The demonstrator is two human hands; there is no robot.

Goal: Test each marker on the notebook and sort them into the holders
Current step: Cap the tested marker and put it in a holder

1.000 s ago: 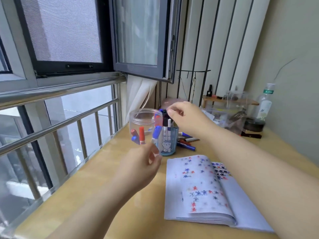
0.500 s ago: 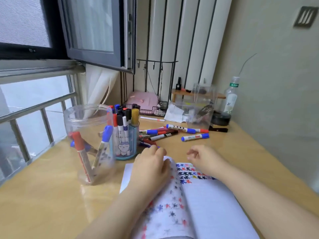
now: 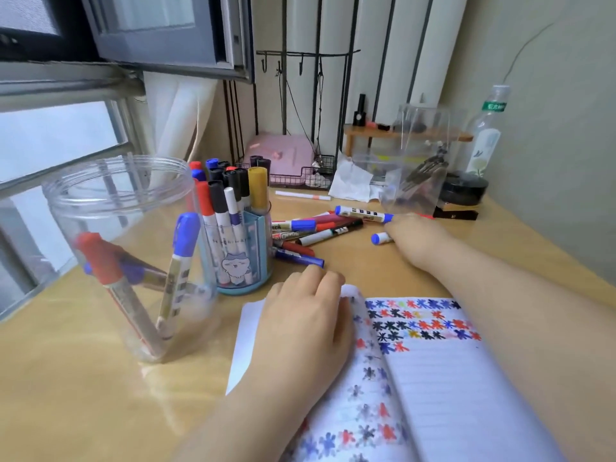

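The clear jar [image 3: 126, 258] and blue holder [image 3: 245, 251] stand left. The left hand [image 3: 306, 328] presses flat on the notebook [image 3: 433, 378]. The right hand [image 3: 418, 241] covers a blue-capped marker [image 3: 380, 238] beside the loose markers [image 3: 316, 230]; its grip cannot be determined.

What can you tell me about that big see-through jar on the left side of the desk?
The clear jar looks like plastic: wide, round, lidless, with a ridged rim. It stands upright on the wooden desk near the window, just left of the blue pen holder. Inside, a few markers lean against its wall, caps up: a red-capped one, a blue-capped one and at least one more behind them, blurred. Neither hand touches it.
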